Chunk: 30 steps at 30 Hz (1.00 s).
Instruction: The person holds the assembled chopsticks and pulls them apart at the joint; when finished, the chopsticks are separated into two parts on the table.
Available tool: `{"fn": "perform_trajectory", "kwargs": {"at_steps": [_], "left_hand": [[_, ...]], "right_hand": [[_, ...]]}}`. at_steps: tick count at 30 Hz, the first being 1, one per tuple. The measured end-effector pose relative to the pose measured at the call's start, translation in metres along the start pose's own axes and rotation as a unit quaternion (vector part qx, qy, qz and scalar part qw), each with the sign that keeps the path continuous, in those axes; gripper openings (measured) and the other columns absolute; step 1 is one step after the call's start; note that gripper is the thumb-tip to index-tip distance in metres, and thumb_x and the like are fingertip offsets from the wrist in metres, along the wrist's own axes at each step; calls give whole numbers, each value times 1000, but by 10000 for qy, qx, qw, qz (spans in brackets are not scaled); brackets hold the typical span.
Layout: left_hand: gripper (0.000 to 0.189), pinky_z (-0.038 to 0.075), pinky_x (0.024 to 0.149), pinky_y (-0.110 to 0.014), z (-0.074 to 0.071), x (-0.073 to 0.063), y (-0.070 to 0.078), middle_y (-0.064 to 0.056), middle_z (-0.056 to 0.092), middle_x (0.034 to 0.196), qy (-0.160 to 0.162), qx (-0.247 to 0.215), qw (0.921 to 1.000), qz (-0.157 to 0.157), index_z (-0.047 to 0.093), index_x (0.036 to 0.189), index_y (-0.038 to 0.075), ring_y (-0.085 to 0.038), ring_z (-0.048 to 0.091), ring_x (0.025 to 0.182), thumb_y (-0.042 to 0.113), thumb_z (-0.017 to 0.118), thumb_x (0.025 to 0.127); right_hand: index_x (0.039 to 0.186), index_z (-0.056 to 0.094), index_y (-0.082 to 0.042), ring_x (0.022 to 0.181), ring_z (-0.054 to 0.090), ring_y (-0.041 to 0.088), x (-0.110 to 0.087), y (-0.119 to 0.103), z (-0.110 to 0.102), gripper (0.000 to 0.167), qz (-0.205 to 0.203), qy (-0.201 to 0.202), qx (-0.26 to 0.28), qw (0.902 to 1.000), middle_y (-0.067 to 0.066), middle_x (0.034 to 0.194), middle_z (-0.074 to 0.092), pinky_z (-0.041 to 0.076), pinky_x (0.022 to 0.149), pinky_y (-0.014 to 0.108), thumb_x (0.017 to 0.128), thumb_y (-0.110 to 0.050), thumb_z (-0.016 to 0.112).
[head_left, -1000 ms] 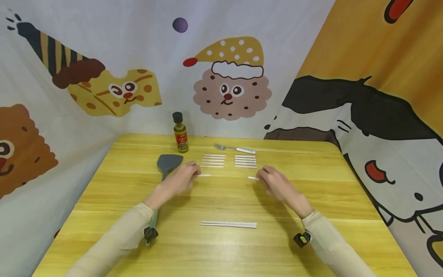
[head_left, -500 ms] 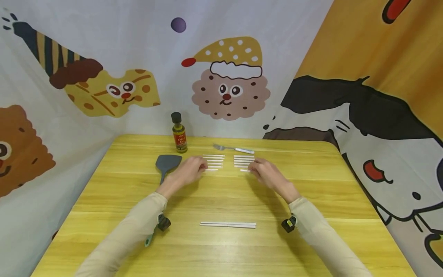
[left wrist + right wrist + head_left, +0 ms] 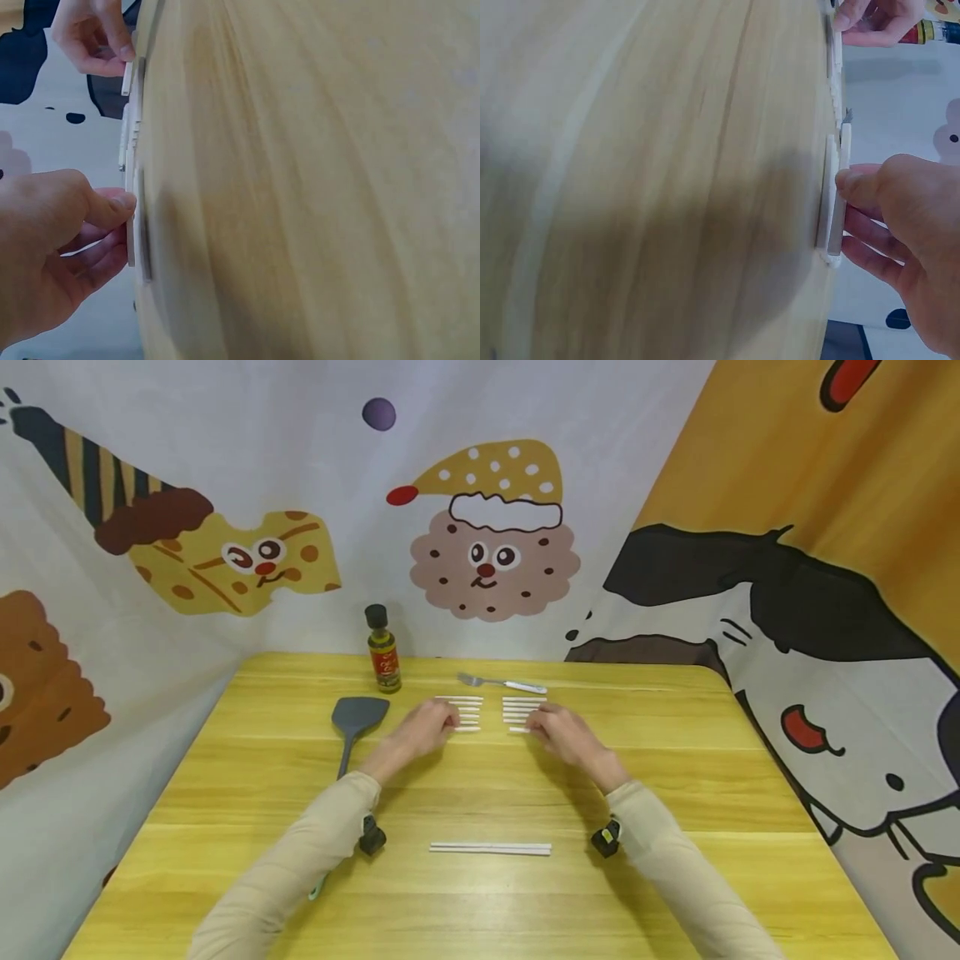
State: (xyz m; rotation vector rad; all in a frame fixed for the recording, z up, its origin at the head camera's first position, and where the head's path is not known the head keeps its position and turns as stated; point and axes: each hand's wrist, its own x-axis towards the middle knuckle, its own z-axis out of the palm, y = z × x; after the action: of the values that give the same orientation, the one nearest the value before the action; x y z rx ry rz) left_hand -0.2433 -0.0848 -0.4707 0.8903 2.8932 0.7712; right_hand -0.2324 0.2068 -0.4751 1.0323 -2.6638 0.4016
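Observation:
My left hand (image 3: 435,724) pinches a short thin white stick (image 3: 130,246) between thumb and fingers, at the near end of the left row of white sticks (image 3: 468,709). Opposite it, my right hand (image 3: 564,732) pinches a similar white stick (image 3: 840,217) by the right row of white sticks (image 3: 521,709). Both rows lie parallel, with a narrow gap between them. In the wrist views each held stick appears just above the table, alongside another stick lying there. Nearer the body, long white sticks (image 3: 491,848) lie side by side.
A fork (image 3: 502,683) with a white handle lies behind the rows. The sauce bottle (image 3: 385,660) with a black cap stands at the back left. A grey spatula (image 3: 358,715) lies left, its handle partly under the left forearm. Printed cloth (image 3: 300,443) hangs behind the table (image 3: 487,910).
Both hands have moved inward and away from the body with their sticks, from in front of the rows to the rows' near ends. The other items stay in place.

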Motion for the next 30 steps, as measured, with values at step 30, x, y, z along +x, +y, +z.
{"fn": "perform_trajectory", "kwargs": {"at_steps": [30], "left_hand": [[10, 58, 79, -29, 11, 3, 0, -5, 67, 95, 20, 336, 9994, 123, 71, 97, 7, -18, 63, 89, -1, 69, 91]], "right_hand": [[95, 75, -6, 87, 67, 22, 4, -2, 11, 13, 295, 85, 50, 9995, 8, 96, 70, 61, 74, 32, 85, 3, 73]]}}
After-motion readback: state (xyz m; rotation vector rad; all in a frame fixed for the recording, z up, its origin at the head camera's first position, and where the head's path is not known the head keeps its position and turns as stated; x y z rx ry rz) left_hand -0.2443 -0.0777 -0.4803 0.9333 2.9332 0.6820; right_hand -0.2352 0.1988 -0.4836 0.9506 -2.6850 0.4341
